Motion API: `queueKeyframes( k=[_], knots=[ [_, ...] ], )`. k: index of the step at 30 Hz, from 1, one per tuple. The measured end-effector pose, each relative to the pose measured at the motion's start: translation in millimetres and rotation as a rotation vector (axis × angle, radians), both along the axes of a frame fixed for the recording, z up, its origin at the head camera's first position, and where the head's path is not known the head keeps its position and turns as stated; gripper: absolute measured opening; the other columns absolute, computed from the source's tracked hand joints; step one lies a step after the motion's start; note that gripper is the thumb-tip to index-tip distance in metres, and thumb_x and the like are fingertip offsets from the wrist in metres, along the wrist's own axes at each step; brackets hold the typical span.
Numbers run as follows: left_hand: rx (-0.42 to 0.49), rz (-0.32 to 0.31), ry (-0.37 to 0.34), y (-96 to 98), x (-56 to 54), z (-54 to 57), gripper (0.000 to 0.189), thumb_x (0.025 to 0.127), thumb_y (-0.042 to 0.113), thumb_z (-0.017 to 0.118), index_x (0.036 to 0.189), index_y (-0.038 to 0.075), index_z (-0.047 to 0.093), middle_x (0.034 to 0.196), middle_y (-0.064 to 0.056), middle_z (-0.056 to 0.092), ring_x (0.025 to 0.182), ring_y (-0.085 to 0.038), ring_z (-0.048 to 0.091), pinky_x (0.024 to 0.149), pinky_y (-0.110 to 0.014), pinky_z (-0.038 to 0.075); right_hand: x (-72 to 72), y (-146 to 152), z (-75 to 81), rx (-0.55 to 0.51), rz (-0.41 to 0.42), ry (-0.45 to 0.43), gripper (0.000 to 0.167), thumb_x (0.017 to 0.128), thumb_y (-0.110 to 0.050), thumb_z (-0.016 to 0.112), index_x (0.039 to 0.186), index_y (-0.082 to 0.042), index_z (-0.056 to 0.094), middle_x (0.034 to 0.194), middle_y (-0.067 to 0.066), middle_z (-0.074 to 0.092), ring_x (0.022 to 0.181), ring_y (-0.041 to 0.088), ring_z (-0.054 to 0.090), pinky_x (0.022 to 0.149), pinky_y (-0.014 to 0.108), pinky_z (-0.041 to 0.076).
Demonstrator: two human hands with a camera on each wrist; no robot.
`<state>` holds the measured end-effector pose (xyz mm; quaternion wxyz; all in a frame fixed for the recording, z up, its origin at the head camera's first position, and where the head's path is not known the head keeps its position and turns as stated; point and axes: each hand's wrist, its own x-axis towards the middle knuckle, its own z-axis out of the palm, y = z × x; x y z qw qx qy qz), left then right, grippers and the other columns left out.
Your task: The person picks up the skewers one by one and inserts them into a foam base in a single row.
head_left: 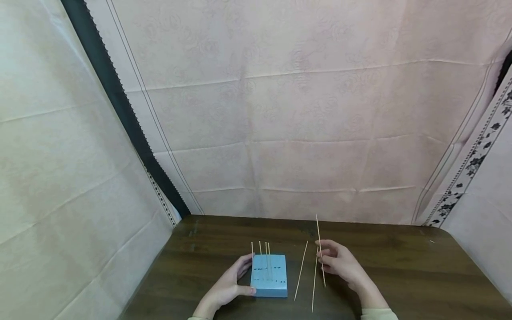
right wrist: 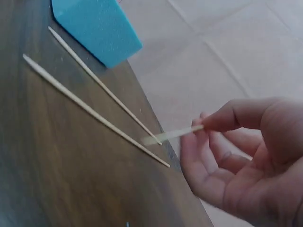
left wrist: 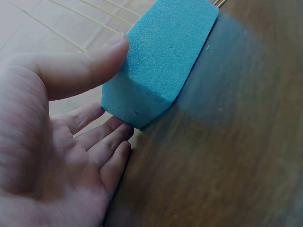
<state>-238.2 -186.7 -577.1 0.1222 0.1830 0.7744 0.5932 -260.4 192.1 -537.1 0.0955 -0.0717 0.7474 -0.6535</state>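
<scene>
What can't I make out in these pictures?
Head view: dark marks on the blue block, too small to count; the block's left side, partly hidden by the left hand.
Left wrist view: standing sticks, upper ends cut off by the top edge.
Right wrist view: the held stick, blurred, partly hidden by the right hand.

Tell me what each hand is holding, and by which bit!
The right hand pinches a thin stick near its middle; the left hand grips the blue block by its left side.
</scene>
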Motion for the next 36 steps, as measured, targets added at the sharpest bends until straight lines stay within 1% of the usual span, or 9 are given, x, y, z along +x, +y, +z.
queueKeyframes(
  k=[3,6,11,16,21,24,27,32,36],
  knots=[
    [-0.001,0.001,-0.004,0.1,-0.2,0.2,0.095,0.086,0.009,0.087,0.165,0.006,0.034,0.169,-0.021,0.036,0.156,-0.045,0.031,0.125,-0.066,0.020,0.0,-3,2.2,-0.091,0.045,-0.006,0.055,0.103,0.002,0.063,0.155,0.004,0.046,0.122,0.028,0.062,0.112,0.038,0.067,0.084,0.052,0.064],
    [-0.004,0.001,-0.010,0.4,0.1,1.0,0.095,0.087,0.009,0.087,0.166,0.006,0.033,0.169,-0.022,0.036,0.156,-0.046,0.031,0.125,-0.066,0.020,0.2,-8,3.8,-0.145,0.091,-0.001,0.058,0.104,0.000,0.064,0.158,0.002,0.042,0.125,0.029,0.059,0.115,0.039,0.065,0.086,0.055,0.063],
    [-0.008,0.002,-0.016,0.1,1.1,2.8,0.095,0.087,0.008,0.086,0.166,0.007,0.033,0.169,-0.023,0.036,0.156,-0.047,0.030,0.124,-0.068,0.020,2.6,-19,7.5,-0.166,0.117,0.017,0.058,0.107,-0.007,0.064,0.160,-0.002,0.041,0.127,0.025,0.063,0.116,0.038,0.067,0.087,0.050,0.064],
    [-0.010,0.007,-0.021,-0.1,1.3,3.4,0.095,0.087,0.008,0.086,0.166,0.008,0.034,0.168,-0.023,0.036,0.156,-0.047,0.030,0.124,-0.068,0.020,6.4,-34,9.7,-0.169,0.127,0.027,0.052,0.108,-0.013,0.064,0.155,0.000,0.044,0.119,0.022,0.069,0.115,0.042,0.067,0.091,0.046,0.063],
    [-0.017,0.015,-0.034,-0.9,0.9,1.4,0.095,0.086,0.009,0.087,0.165,0.007,0.035,0.168,-0.022,0.038,0.156,-0.047,0.031,0.124,-0.067,0.021,13.7,-55,12.0,-0.223,0.097,0.034,0.043,0.110,-0.012,0.061,0.148,0.001,0.048,0.115,0.020,0.070,0.113,0.040,0.069,0.088,0.048,0.064],
    [-0.027,0.021,-0.040,-1.2,1.3,0.5,0.095,0.086,0.009,0.087,0.165,0.008,0.035,0.168,-0.023,0.038,0.155,-0.047,0.031,0.124,-0.068,0.021,21.2,-72,12.6,-0.264,0.059,0.042,0.040,0.110,-0.010,0.061,0.147,-0.003,0.050,0.118,0.026,0.068,0.114,0.038,0.068,0.086,0.053,0.063],
    [-0.030,0.021,-0.037,-0.8,1.6,0.7,0.094,0.086,0.010,0.087,0.165,0.008,0.035,0.167,-0.023,0.038,0.155,-0.047,0.032,0.123,-0.068,0.022,27.9,-88,10.9,-0.281,0.024,0.069,0.039,0.109,-0.006,0.060,0.147,-0.006,0.053,0.120,0.030,0.066,0.114,0.039,0.068,0.085,0.053,0.064],
    [-0.025,0.016,-0.026,-0.5,1.5,-0.2,0.094,0.087,0.010,0.087,0.165,0.007,0.035,0.167,-0.024,0.039,0.155,-0.048,0.032,0.123,-0.068,0.022,34.4,-104,4.5,-0.237,-0.009,0.145,0.040,0.107,-0.002,0.060,0.146,-0.009,0.056,0.122,0.031,0.064,0.111,0.040,0.068,0.083,0.045,0.065],
    [-0.022,0.019,-0.027,-0.7,0.3,-0.8,0.094,0.086,0.010,0.087,0.165,0.008,0.035,0.167,-0.024,0.039,0.155,-0.047,0.033,0.123,-0.068,0.023,34.8,-109,-1.3,-0.198,-0.027,0.216,0.039,0.103,0.001,0.066,0.140,-0.011,0.061,0.119,0.030,0.065,0.105,0.042,0.070,0.081,0.044,0.065]
  ],
)
